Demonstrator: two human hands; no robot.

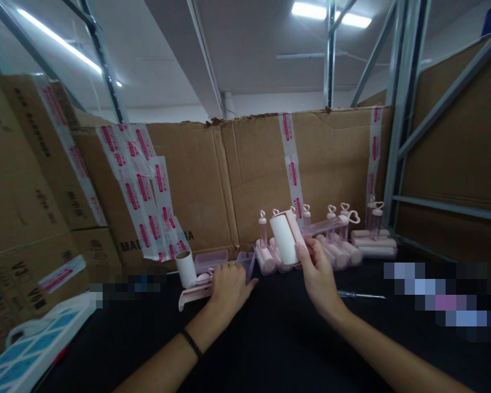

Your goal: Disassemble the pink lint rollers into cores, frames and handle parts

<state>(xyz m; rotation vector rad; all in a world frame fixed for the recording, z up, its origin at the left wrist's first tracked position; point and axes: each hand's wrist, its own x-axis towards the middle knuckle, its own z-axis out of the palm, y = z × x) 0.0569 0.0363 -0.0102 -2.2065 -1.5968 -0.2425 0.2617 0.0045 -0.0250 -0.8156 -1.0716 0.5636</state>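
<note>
My right hand (319,275) grips a lint roller (285,239) raised above the black table, thumb against its white paper roll. Its clear pink handle, ending in a heart-shaped loop, points right. My left hand (232,286) reaches down over pink plastic parts (194,295), thumb spread out to the right; its fingertips are partly hidden. Beside it on the left stands a loose white roll with a hollow core (185,268). Translucent purple covers (211,260) lie just behind that hand. Several pink lint rollers (265,256) stand along the back, their heart-topped handles upright.
A screwdriver (364,295) lies to the right of my right hand. At the left edge is a white tray with blue compartments (41,333). Taped cardboard (249,169) walls the back and sides, with metal shelf posts (401,109) behind. Pixelated patches hide parts of the table.
</note>
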